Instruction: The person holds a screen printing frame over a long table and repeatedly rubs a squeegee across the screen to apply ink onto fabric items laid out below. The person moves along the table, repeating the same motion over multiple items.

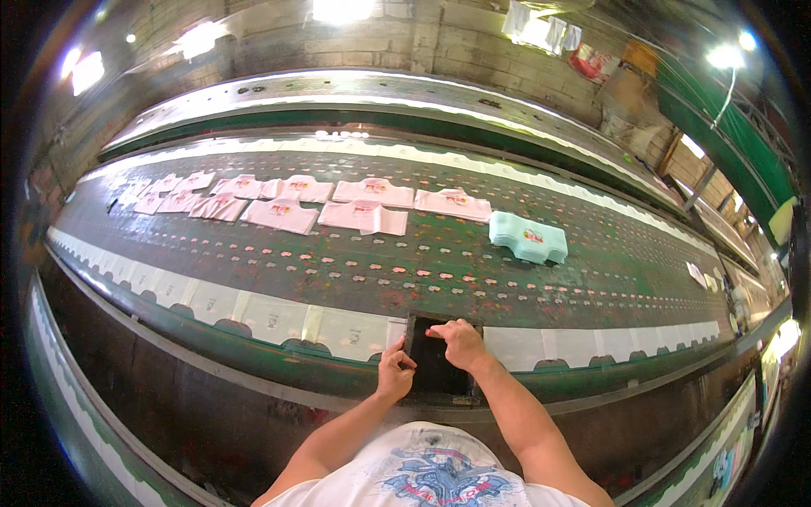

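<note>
A dark rectangular frame [435,380] lies across the near edge of the long printing table, in front of my body. My left hand [395,369] is closed at its left side, with the index finger stretched up along the edge. Over the frame's upper right part, my right hand [460,344] has its fingers curled together. Something reddish shows at those fingertips; whether it is an object or colour on the skin I cannot make out. White cut fabric pieces [262,317] lie in a row along the near edge left of the frame, and more white pieces [549,345] continue on its right.
Farther back on the dark green table [338,253] lie several pink printed fabric pieces [367,215] and a stack of mint-green ones [528,237]. Small pink marks dot the surface. Another long table [338,89] stands behind, before a block wall [465,38].
</note>
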Action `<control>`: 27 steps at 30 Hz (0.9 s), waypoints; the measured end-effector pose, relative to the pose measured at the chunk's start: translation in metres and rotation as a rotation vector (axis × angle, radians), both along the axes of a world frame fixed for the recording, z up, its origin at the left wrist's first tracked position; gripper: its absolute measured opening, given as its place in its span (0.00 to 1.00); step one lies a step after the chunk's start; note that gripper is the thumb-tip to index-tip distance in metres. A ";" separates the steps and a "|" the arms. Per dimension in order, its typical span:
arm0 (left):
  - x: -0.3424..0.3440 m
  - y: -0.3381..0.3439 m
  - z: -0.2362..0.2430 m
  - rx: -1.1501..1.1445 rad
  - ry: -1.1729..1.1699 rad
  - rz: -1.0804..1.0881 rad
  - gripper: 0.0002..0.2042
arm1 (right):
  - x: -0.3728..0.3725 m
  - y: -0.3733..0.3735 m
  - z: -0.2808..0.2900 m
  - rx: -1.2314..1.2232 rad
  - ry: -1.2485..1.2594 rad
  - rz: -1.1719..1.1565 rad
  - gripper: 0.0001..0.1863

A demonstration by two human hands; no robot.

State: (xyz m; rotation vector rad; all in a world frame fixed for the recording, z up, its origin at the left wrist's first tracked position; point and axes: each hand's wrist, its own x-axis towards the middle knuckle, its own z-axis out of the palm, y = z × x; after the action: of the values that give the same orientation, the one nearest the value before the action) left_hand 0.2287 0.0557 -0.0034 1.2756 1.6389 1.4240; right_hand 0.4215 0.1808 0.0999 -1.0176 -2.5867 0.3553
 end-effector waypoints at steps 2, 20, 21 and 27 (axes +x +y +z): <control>-0.001 -0.002 -0.003 -0.012 -0.038 0.002 0.10 | -0.002 -0.020 0.004 0.023 -0.028 0.007 0.24; 0.004 -0.005 0.019 0.032 0.040 0.015 0.22 | 0.023 -0.146 0.016 -0.079 0.001 0.008 0.22; 0.003 -0.004 0.017 0.028 0.059 0.009 0.22 | 0.026 -0.146 0.015 -0.080 0.053 0.006 0.22; -0.001 -0.004 0.007 0.026 0.128 -0.021 0.21 | 0.057 -0.148 -0.005 0.048 0.293 -0.301 0.20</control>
State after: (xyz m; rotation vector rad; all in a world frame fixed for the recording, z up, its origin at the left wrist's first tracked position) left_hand 0.2274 0.0518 0.0035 1.4213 1.6898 1.3801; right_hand 0.4785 0.0333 0.0945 -1.2161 -2.1354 0.3342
